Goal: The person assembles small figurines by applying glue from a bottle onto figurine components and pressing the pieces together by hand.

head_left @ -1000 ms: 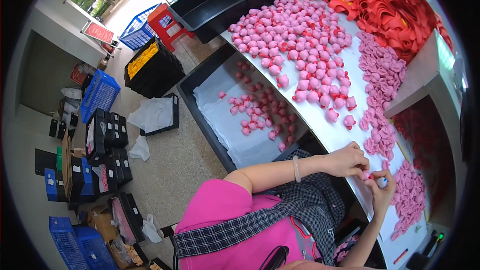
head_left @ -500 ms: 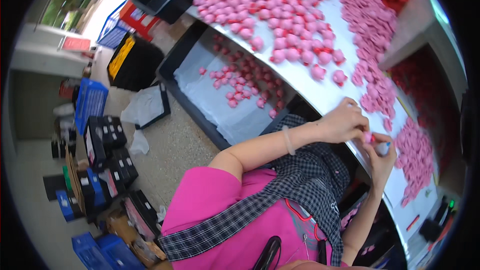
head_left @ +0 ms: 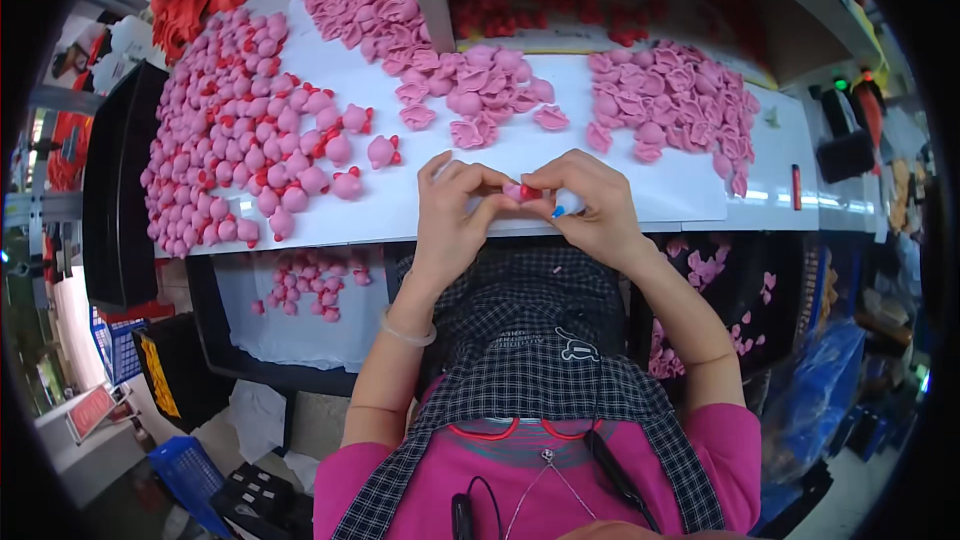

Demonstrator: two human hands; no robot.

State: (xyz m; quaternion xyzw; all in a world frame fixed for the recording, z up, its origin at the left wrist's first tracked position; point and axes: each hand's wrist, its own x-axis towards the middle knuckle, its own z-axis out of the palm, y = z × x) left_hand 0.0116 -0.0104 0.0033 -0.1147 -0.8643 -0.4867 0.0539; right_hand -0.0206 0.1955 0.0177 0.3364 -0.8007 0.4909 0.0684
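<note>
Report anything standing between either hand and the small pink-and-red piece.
Nothing visible does: the left hand and right hand both have fingers at the pink-and-red piece. The white blue-tipped tube in the right hand sits beside it, not between.

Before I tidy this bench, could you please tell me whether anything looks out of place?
Perhaps one thing: a small greenish item sits alone on the white tabletop, right of the pink ruffled pieces, unlike them in colour; I cannot tell what it is.

The piece (head_left: 513, 192) is pink and red, the apron (head_left: 540, 380) checked.
</note>
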